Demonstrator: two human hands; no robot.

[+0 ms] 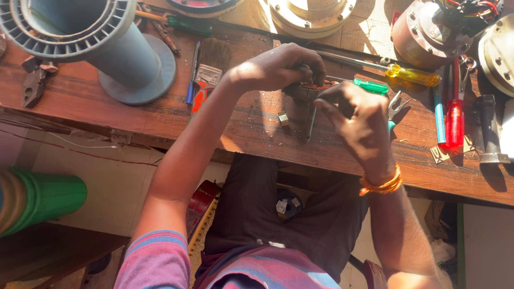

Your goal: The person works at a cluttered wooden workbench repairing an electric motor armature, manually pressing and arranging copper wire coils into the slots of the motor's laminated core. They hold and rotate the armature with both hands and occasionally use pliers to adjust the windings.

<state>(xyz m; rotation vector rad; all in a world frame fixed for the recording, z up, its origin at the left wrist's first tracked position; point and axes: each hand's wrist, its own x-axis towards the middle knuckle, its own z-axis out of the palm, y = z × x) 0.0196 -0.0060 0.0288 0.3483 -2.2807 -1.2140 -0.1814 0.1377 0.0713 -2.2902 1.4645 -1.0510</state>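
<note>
Over the middle of the wooden surface (160,115), the left hand (281,67) curls its grip down onto a small dark part (306,92), while the right hand (360,124) meets it there, fingers pinched narrow, beside a green-handled screwdriver (370,86).

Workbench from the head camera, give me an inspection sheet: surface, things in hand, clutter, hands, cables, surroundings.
Surface: wooden workbench, worn, with small debris, sunlit on the right.
Job's things: small dark part held between both hands; details hidden.
Clutter: red screwdriver, yellow screwdriver, green screwdriver, brush, pliers, blue ribbed motor housing, small metal block.
Grippers: left hand closed over the part; right hand pinching at it, orange bangle on the wrist.
Cables: coloured wires on a motor at top right.
Surroundings: green cylinder at lower left.
</note>
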